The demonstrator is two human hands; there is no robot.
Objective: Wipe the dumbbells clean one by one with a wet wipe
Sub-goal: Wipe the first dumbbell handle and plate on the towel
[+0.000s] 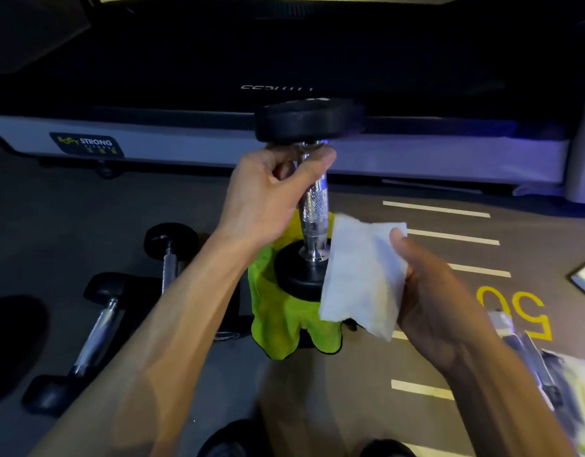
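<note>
A black dumbbell (pixel 312 199) with a knurled chrome handle stands upright, its lower head on a lime-green cloth (pixel 278 328). My left hand (pixel 268 189) grips the top of the handle just under the upper head. To the right of the handle, my right hand (pixel 429 291) holds a white wet wipe (pixel 363 278), pinched under the thumb; the wipe hangs beside the lower head, apart from the handle.
Two more black dumbbells (pixel 86 341) (pixel 169 252) lie on the grey floor at left. A treadmill base (pixel 185 146) runs across the back. White stripes and a yellow number mark the floor at right, where papers (pixel 578 377) lie.
</note>
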